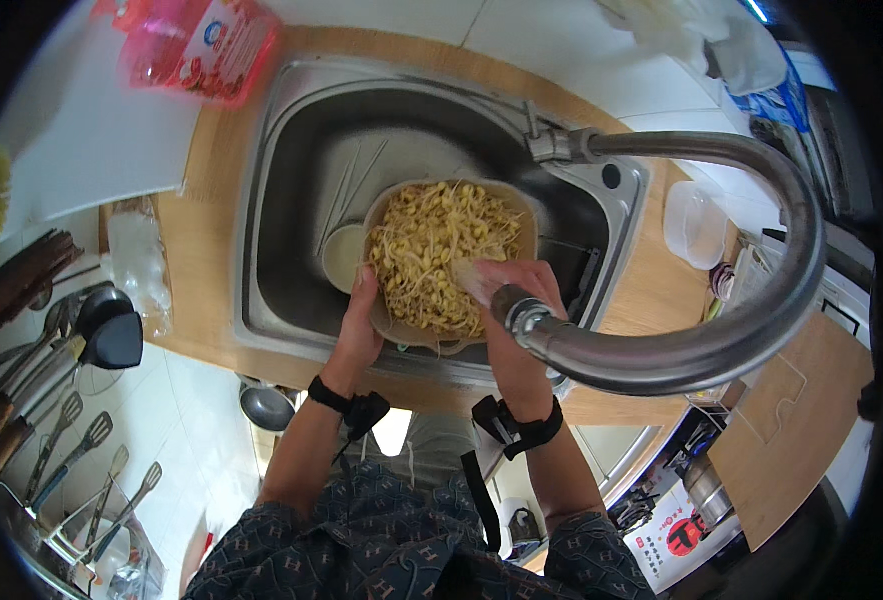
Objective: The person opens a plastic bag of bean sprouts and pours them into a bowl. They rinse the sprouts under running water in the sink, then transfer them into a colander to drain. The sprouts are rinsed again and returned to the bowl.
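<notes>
A pale basin [530,217] heaped with soybean sprouts [441,247] is in a stainless steel sink [303,150]. My left hand [360,319] grips its left rim, thumb on top. Over the basin's right side lies my right hand [525,281], partly hidden behind the end of a curved metal faucet [681,367]. Water appears to run from the spout onto the sprouts beside that hand, blurring its fingertips, so its grip cannot be made out. A small pale bowl [344,259] sits left of the basin, partly covered by it. Thin sticks [351,184], perhaps chopsticks, lie behind the bowl.
The faucet arches over the sink's right side. On the wooden counter [636,300] stands a clear plastic container [695,225]. A pink bottle [201,52] is at the back left. Spatulas and ladles [111,330] hang at left. A wooden board [794,427] is at lower right.
</notes>
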Demonstrator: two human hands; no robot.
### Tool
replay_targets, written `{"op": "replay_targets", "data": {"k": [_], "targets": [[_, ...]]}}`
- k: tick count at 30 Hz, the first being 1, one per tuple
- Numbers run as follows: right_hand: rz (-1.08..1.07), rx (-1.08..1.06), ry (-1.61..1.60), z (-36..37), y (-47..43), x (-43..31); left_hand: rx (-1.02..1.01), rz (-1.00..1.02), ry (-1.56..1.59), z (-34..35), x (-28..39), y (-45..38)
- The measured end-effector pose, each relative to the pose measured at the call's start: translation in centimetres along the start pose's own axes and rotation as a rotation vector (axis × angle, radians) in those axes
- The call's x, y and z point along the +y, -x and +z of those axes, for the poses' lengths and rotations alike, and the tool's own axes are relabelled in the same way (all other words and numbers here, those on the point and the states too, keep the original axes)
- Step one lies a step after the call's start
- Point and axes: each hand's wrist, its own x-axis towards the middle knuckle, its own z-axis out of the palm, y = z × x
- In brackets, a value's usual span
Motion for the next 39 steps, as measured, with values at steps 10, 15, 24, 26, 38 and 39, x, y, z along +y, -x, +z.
{"op": "replay_targets", "data": {"k": [10,15,24,26,38,39], "targets": [[-0.275,-0.043,0.323,-4.3,-3.1,-1.3,0.028,-0.001,-0.019,1.1,-0.4,1.2],[-0.008,0.165,0.246,-5.7,-1.5,1.2,0.040,-0.056,0.022,0.8,-0.6,1.3],[0.574,0.028,-0.790,-4.0,2.1,7.7,-0.077,-0.068,0.083,-1.2,-0.4,0.0],[0.577,-0.104,-1.134,-3.1,2.6,8.2,-0.160,-0.046,0.093,-0.9,0.0,0.1],[0.567,-0.023,-0.552,-2.1,5.0,10.9,-0.046,-0.125,-0.075,4.4,2.2,0.3],[0.654,0.002,-0.633,-1.9,5.0,10.9,0.037,-0.156,-0.061,4.3,2.2,0.6]]}}
